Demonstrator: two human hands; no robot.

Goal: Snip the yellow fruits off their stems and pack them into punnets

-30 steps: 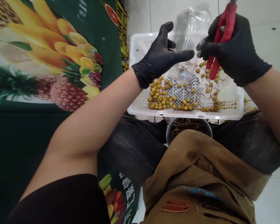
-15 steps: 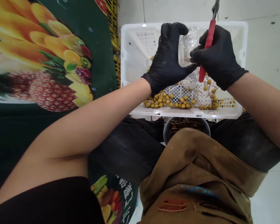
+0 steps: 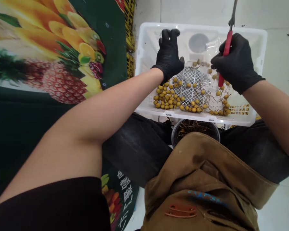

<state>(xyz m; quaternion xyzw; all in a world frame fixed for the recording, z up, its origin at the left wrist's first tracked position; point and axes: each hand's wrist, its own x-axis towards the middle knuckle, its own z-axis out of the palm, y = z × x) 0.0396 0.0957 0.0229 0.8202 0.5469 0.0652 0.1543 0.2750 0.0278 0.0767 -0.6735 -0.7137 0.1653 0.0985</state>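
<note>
My left hand (image 3: pixel 170 53), in a black glove, is over the left part of a white plastic crate (image 3: pixel 141 61), fingers apart and nothing in them. My right hand (image 3: pixel 236 62), also gloved, is closed around the red handle of pruning snips (image 3: pixel 227 48), blades pointing away from me. Just left of its fingertips is a clear plastic container (image 3: pixel 213 48), partly hidden; whether the fingers touch it, I cannot make out. Small yellow-brown longans (image 3: pixel 167 98) lie loose along the crate's near side. Others hang on thin stems at the right.
A round bucket (image 3: pixel 218 133) with cut twigs stands between my knees, below the crate. Yellow crates (image 3: pixel 130 35) and a dark green fruit-printed panel (image 3: pixel 113 48) flank the left side. A brown apron (image 3: pixel 207 192) covers my lap.
My left hand has let go of the clear plastic container and moved away to the left. The container now appears nearer my right hand, which still holds the snips. The view has shifted slightly.
</note>
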